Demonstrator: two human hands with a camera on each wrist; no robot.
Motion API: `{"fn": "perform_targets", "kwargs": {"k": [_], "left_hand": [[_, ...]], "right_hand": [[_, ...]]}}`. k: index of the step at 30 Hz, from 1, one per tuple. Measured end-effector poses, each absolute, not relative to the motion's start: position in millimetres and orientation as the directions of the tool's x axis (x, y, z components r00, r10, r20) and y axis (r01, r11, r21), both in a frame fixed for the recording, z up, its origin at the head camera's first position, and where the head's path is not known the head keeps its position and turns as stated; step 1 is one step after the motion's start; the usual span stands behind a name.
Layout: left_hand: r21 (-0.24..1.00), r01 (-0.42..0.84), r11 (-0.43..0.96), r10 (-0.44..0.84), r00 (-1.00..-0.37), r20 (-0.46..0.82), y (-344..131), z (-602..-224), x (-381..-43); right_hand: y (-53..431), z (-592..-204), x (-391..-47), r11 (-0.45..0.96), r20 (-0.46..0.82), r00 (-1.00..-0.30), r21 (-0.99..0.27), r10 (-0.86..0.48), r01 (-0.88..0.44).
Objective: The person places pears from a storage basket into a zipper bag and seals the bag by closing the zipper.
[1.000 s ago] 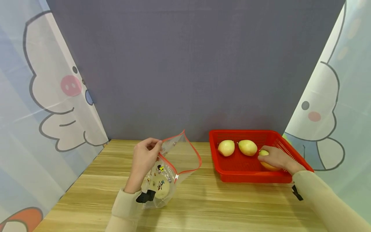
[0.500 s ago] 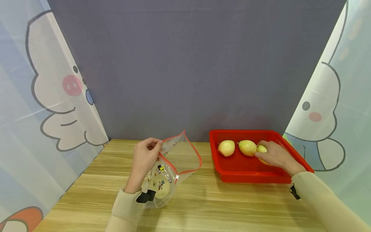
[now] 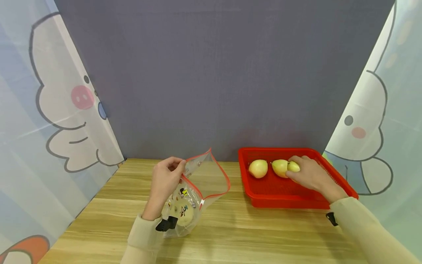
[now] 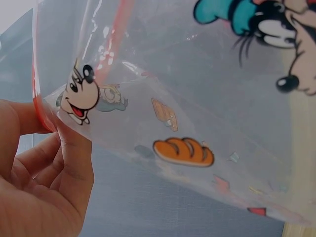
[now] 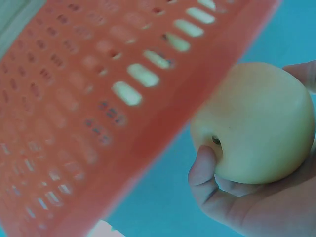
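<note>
My left hand (image 3: 167, 178) pinches the red-edged mouth of a clear zip bag (image 3: 214, 179) printed with cartoon figures. The bag's mouth gapes toward the right, and a pale round fruit (image 3: 185, 217) shows through its lower part. In the left wrist view, the thumb and fingers (image 4: 76, 158) grip the bag's red edge. Over the red basket (image 3: 280, 202), my right hand (image 3: 311, 174) holds a yellow pear (image 3: 293, 167), fingers and thumb wrapped round its sides. The right wrist view has this pear (image 5: 261, 123) beside the basket's rim, the thumb near the hollow at its end.
Two more pears lie in the basket, a left pear (image 3: 258, 168) and a middle pear (image 3: 278, 168) partly behind the held one. The wooden table (image 3: 230, 234) ends at a grey backdrop (image 3: 214, 80), with cartoon curtains on both sides.
My right hand has moved left and slightly up with the pear, from the basket's right part to beside the middle pear. The left hand and bag stay nearly still.
</note>
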State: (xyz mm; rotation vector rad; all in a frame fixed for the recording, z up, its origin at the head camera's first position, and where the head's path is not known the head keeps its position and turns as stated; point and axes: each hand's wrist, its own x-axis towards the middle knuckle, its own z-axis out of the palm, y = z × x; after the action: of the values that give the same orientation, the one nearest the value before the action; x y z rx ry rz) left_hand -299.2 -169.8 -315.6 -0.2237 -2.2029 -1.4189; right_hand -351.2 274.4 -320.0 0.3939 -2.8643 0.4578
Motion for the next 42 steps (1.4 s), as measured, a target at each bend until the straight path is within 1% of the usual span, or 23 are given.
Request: {"fn": "perform_targets", "kwargs": {"k": [9, 21, 29, 42], "left_hand": [[0.805, 0.402, 0.437, -0.132, -0.856, 0.5, -168.9, -314.3, -299.7], [0.804, 0.391, 0.448, -0.142, -0.856, 0.496, -168.9, -312.4, -300.7], [0.807, 0.388, 0.445, -0.143, -0.859, 0.491, -168.2, -312.0, -299.6], [0.802, 0.399, 0.445, -0.141, -0.853, 0.503, -168.2, -311.4, -299.3]], "right_hand": [[253.3, -310.4, -337.9, 0.892, 0.315, -0.91, -0.274, -0.269, -0.358], [229.7, -301.6, -333.0, 0.84, 0.335, -0.906, -0.385, -0.259, -0.383], [212.6, -294.3, -326.4, 0.749, 0.358, -0.889, -0.495, -0.288, -0.441], [184.6, -289.2, -322.5, 0.673, 0.38, -0.88, -0.575, -0.284, -0.466]]}}
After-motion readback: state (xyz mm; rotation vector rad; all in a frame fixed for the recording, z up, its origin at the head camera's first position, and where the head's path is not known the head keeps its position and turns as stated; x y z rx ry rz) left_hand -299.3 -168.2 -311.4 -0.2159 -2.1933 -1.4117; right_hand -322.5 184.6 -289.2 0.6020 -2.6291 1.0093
